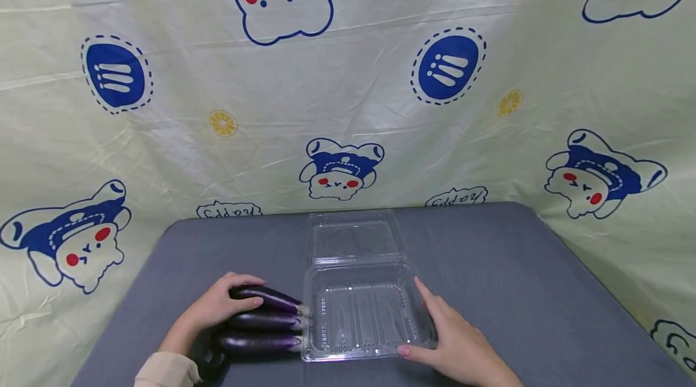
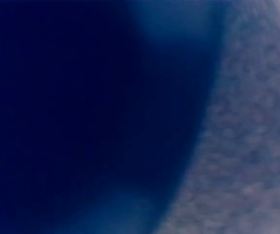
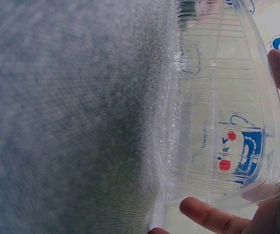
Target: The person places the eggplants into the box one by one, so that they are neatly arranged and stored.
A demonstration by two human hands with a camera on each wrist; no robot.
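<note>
Three dark purple eggplants lie side by side, their stem ends pointing right toward a clear plastic container (image 1: 356, 354). My left hand (image 1: 223, 299) rests over the farthest eggplant (image 1: 277, 297), thumb on the near side and fingers across its far side. Closer to me lie the middle eggplant (image 1: 266, 320) and the nearest eggplant (image 1: 258, 343). The container stands with its lid (image 1: 353, 236) folded back flat behind it. My right hand (image 1: 454, 332) holds the container's near right corner, thumb at the front rim and fingers along the right wall. A dark, blurred surface (image 2: 81, 117) fills most of the left wrist view.
A grey cloth (image 1: 544, 314) covers the table, whose far edge lies just behind the lid. Behind it hangs a pale printed curtain (image 1: 380, 73). A black curved object (image 1: 212, 369) sits under the left wrist, beside the nearest eggplant.
</note>
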